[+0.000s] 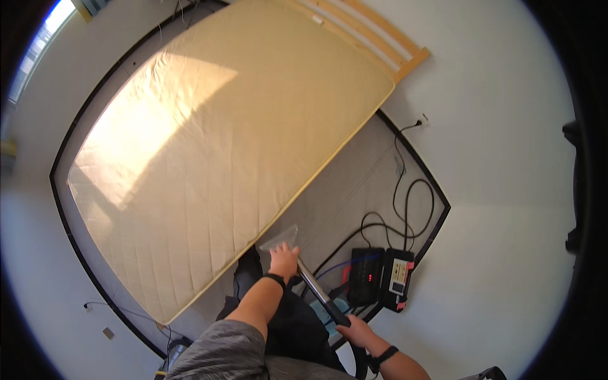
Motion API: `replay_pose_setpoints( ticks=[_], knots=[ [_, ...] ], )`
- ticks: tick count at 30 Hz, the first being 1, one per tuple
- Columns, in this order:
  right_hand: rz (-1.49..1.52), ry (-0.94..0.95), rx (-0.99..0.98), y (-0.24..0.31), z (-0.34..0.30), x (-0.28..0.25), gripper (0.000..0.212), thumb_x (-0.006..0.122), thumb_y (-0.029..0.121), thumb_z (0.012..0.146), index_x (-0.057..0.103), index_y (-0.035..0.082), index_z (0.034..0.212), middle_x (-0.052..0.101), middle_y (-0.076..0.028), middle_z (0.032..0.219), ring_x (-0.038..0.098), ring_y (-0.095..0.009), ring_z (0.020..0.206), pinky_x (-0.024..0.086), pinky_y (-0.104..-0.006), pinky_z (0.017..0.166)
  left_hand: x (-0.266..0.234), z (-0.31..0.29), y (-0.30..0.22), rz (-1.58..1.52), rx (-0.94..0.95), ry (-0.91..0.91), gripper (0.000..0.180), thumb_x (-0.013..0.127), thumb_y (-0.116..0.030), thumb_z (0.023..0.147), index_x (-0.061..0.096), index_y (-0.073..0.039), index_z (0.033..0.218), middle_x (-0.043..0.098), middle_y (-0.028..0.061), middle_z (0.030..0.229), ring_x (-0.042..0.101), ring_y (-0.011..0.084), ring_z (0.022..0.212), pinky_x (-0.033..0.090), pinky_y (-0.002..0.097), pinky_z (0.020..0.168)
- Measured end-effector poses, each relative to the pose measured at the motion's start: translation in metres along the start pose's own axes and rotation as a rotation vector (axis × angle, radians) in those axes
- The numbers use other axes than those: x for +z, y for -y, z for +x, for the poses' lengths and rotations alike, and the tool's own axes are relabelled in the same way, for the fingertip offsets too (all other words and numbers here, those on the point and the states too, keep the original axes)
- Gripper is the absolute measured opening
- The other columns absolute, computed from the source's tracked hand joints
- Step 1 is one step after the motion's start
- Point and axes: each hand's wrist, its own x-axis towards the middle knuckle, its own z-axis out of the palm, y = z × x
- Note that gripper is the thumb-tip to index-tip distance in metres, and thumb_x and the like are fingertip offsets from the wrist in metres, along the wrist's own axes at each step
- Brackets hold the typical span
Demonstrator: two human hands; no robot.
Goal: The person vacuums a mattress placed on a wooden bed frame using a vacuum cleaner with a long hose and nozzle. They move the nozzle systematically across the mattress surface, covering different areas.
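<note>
A cleaning wand with a metal tube slants between my two hands. At its far end is a clear, flared nozzle, close to the mattress's near edge. My left hand is closed around the wand just behind the nozzle, fingers reaching onto the clear plastic. Lower right, my right hand grips the wand's black handle. The cream quilted mattress lies beyond, with a patch of sunlight on its left part. Whether the nozzle touches the mattress, I cannot tell.
A black machine with a red lit display stands at right beside an open black case. Black hoses and cables curl over the grey floor toward a wall socket. A wooden slatted headboard rises at the mattress's far right end.
</note>
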Motion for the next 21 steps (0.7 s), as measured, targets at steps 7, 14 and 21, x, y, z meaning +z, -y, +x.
replay_pose_setpoints(
  ticks=[7, 14, 21],
  knots=[
    [-0.007, -0.056, -0.047, 0.039, -0.014, -0.040, 0.046, 0.071, 0.039, 0.088, 0.058, 0.001, 0.110, 0.064, -0.010, 0.073, 0.065, -0.020, 0.063, 0.051, -0.0345, 0.060, -0.072, 0.007, 0.004, -0.057, 0.119, -0.365, 0.048, 0.062, -0.014, 0.084, 0.054, -0.019, 0.130, 0.040, 0.0313, 0.143, 0.045, 0.0488, 0.126, 0.036, 0.0560, 0.106],
    [-0.043, 0.017, -0.367, 0.239, 0.115, -0.084, 0.042, 0.069, 0.033, 0.091, 0.056, -0.001, 0.113, 0.061, -0.006, 0.076, 0.060, -0.014, 0.059, 0.051, -0.0312, 0.057, -0.235, 0.087, 0.150, 0.002, -0.136, -0.636, 0.048, 0.072, -0.025, 0.079, 0.061, -0.027, 0.125, 0.048, 0.0232, 0.139, 0.046, 0.0408, 0.129, 0.041, 0.0510, 0.105],
    [-0.118, 0.031, -0.565, 0.413, 0.271, -0.088, 0.047, 0.067, 0.041, 0.089, 0.057, -0.002, 0.104, 0.065, -0.019, 0.080, 0.066, -0.032, 0.073, 0.051, -0.0419, 0.067, -0.346, 0.183, 0.292, 0.123, -0.340, -0.661, 0.047, 0.071, -0.015, 0.079, 0.060, -0.026, 0.123, 0.052, 0.0192, 0.136, 0.051, 0.0353, 0.127, 0.042, 0.0479, 0.104]
  ],
)
